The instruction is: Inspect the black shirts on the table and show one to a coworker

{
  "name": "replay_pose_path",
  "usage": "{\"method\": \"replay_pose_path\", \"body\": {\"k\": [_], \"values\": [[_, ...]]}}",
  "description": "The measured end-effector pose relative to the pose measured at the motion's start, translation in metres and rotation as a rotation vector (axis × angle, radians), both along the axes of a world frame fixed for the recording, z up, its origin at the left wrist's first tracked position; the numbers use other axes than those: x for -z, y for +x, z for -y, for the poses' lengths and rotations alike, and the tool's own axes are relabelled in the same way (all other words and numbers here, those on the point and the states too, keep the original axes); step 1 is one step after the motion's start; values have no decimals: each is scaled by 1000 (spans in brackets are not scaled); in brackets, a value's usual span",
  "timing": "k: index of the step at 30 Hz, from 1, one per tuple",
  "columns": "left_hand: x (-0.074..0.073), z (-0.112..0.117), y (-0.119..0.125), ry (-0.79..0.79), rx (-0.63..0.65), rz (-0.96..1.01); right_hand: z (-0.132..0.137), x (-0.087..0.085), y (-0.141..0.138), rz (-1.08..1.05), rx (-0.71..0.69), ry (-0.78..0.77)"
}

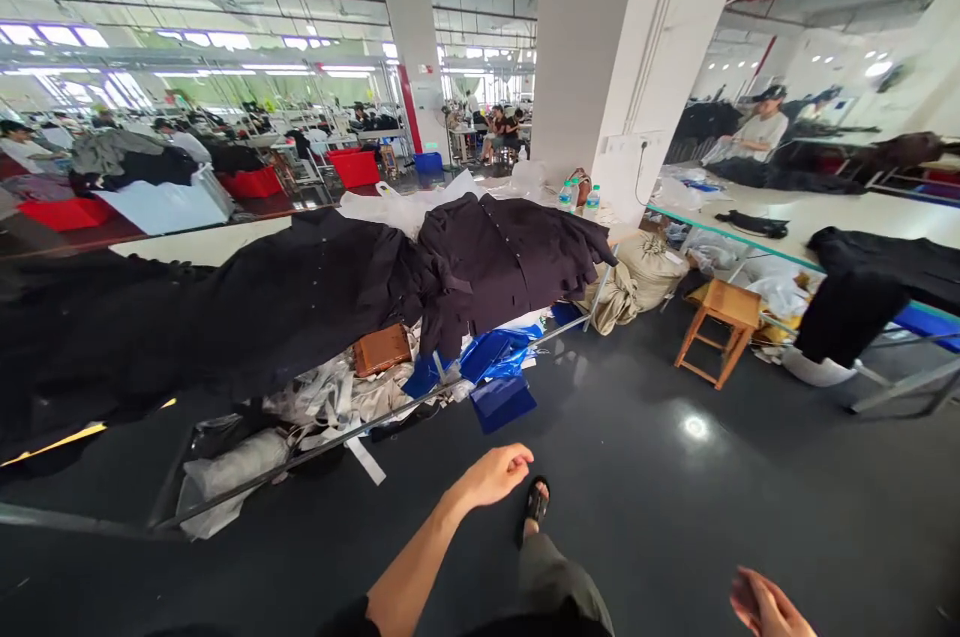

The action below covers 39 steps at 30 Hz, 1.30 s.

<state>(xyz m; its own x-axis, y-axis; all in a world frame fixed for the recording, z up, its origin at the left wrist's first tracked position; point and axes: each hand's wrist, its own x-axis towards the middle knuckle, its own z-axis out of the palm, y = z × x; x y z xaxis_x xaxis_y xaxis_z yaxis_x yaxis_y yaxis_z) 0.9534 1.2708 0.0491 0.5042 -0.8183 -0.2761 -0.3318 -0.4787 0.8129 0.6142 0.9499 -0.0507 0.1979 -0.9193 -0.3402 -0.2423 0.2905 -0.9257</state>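
Note:
My left hand (495, 474) hangs in the air over the dark floor, fingers loosely curled and nothing in them. Only part of my right hand (765, 605) shows at the bottom right edge, fingers bent, holding nothing I can see. My sandalled foot (535, 509) steps forward just beyond the left hand. Ahead on the left, a long table carries a heap of dark garments (315, 287), out of reach of both hands.
A wooden stool (718, 327) stands to the right. Blue plastic sheets (501, 402), a brown box (382, 350) and white scraps lie under the table. A white pillar (600, 57) rises ahead. Another table (825, 217) holds black cloth; a person sits behind it. Others work farther back.

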Motion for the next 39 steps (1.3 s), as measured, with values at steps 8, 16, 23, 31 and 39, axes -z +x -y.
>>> {"method": "replay_pose_path", "body": {"k": [8, 16, 23, 31, 39], "values": [[-32, 43, 219, -53, -304, 71, 104, -82, 354, 170, -358, -117], [-43, 47, 410, -94, -525, 54, 98, -131, 619, 354, -828, -91], [-79, 103, 625, -163, -492, 190, 102, -147, 756, 384, -911, -111], [-131, 217, 916, -123, -399, 620, 99, -146, 870, 250, -855, -133], [-101, 321, 1098, 62, -389, 705, 98, -117, 916, 93, -764, -54]]}}
